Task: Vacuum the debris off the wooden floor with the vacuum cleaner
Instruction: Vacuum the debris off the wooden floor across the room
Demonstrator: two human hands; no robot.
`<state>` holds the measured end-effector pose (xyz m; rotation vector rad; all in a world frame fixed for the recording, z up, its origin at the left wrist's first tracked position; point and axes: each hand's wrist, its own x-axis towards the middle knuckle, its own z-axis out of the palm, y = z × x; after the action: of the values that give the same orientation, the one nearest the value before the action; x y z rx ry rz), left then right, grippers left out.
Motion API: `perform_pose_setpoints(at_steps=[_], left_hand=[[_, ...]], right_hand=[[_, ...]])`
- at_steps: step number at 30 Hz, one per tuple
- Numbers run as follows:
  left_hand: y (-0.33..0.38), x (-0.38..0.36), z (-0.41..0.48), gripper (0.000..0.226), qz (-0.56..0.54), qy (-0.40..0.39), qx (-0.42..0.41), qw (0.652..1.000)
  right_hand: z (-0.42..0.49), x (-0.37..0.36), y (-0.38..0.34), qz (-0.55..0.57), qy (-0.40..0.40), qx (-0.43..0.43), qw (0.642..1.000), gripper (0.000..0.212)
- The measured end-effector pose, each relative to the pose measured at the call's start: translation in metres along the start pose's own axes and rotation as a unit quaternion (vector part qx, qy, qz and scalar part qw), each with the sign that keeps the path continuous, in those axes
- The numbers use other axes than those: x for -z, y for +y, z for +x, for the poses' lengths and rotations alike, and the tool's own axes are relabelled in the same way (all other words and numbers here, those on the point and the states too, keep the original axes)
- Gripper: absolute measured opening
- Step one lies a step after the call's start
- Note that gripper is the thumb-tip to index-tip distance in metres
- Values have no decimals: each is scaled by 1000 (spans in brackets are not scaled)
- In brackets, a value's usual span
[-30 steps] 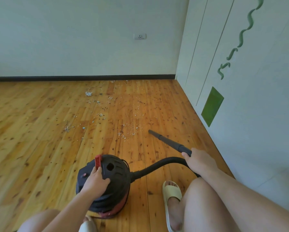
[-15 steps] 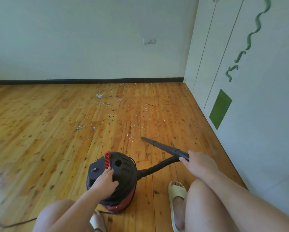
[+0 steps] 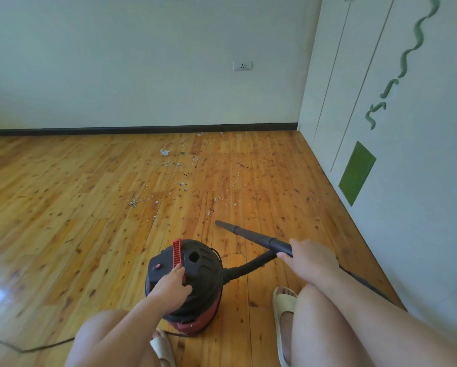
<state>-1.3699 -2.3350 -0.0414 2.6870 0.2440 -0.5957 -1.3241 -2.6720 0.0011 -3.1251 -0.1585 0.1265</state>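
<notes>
A black and red canister vacuum cleaner [image 3: 195, 274] stands on the wooden floor [image 3: 63, 221] between my knees. My left hand [image 3: 170, 286] rests on its top by the red handle [image 3: 177, 254], fingers curled over the handle's near end. My right hand [image 3: 308, 259] grips the black nozzle tube [image 3: 251, 235], whose tip points left and forward, low over the floor. A ribbed hose [image 3: 248, 266] joins tube and canister. Small grey and white debris [image 3: 169, 178] is scattered ahead, up to the far skirting; the nearest bits [image 3: 209, 212] lie just beyond the tip.
A white wardrobe [image 3: 407, 154] with green trim runs along the right. The far wall has a dark skirting [image 3: 142, 129] and a socket [image 3: 242, 66]. A power cord [image 3: 23, 348] trails at lower left. My feet in pale slippers [image 3: 283, 305] flank the canister.
The nozzle tip has drawn back toward me and leftward from the debris patch it was beside. The view has tilted up, so everything sits lower in frame. Both hands keep their places.
</notes>
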Motion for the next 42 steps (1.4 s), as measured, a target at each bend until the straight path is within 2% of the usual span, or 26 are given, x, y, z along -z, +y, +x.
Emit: perform_pose_setpoints(at_steps=[16,23,27,42], left_hand=[[-2,-4,15,73,-9,10,0,1000],[-9,-7,21,82,68,-17,-20,997],[-9,-6,24,82,97,-18,-28,995],[-11,-14,35,87,81,-33,-23,996]], right_hand=[[25,-12,-41,20,8,32,999,46],[35,-16,-54,16,15,47,999,43],[39,-18,-61,11,26,24,999,41],[45,-14,-33,16,-11,-101,995,40]])
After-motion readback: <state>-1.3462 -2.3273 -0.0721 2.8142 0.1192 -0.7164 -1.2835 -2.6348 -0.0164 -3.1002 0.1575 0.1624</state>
